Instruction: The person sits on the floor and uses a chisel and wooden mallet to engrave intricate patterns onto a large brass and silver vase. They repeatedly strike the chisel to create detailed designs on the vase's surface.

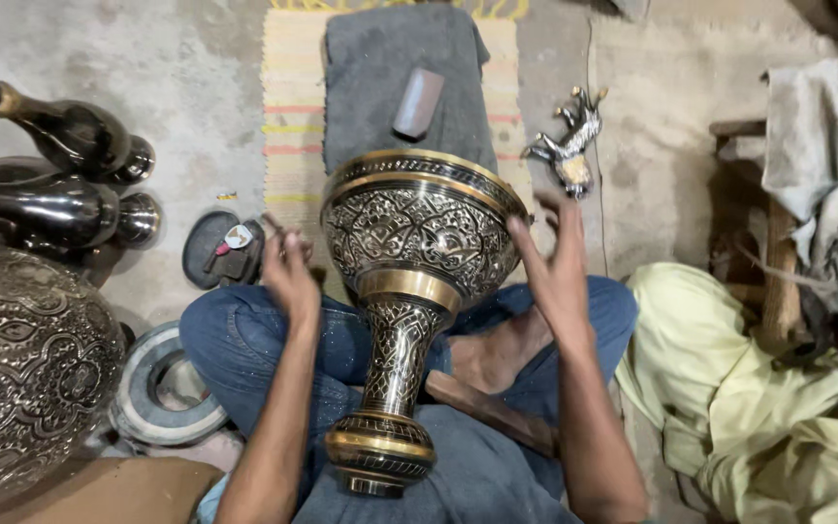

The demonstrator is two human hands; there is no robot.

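A tall engraved brass vase (pixel 409 291) with dark and gold bands lies tilted across my crossed legs in blue jeans, its wide mouth pointing away and its round foot near me. My left hand (pixel 288 272) hovers just left of the bowl, fingers loosely curled around a small thin tool; it is blurred. My right hand (pixel 555 267) is raised at the bowl's right side, fingers spread, palm toward the metal, apart from it or barely touching.
A grey cloth (pixel 380 87) with a small block (pixel 419 102) lies ahead on a striped mat. A metal animal-shaped piece (pixel 569 146) rests at right. Dark bottle-shaped vessels (pixel 60 175), a large engraved pot (pixel 21 369) and a ring (pixel 162 388) stand at left. A person in pale yellow (pixel 758 408) sits at right.
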